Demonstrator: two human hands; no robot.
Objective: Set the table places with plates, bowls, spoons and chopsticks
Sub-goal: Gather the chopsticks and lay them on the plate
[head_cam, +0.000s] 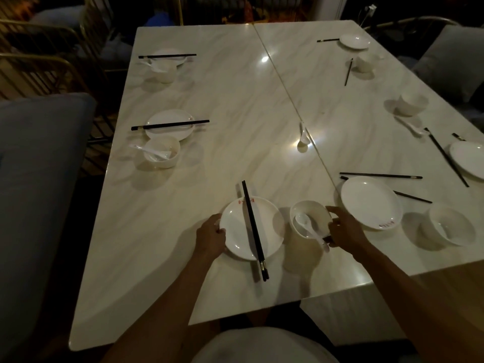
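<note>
So the round white plate (243,229) sits near the front edge of the pale marble-look table (222,100), with a pair of black chopsticks (253,229) lying across it, and the left hand (210,238) has its fingers curled round the plate's left rim. Just right of it, apart from the plate, is a small white bowl (310,218) with a white ceramic spoon (310,226) resting inside, and the right hand (344,226) grips its right side. A second white plate (370,203) lies further right.

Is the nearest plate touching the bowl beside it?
Apart. The head view shows bare marble tabletop between the plate and the bowl.
</note>
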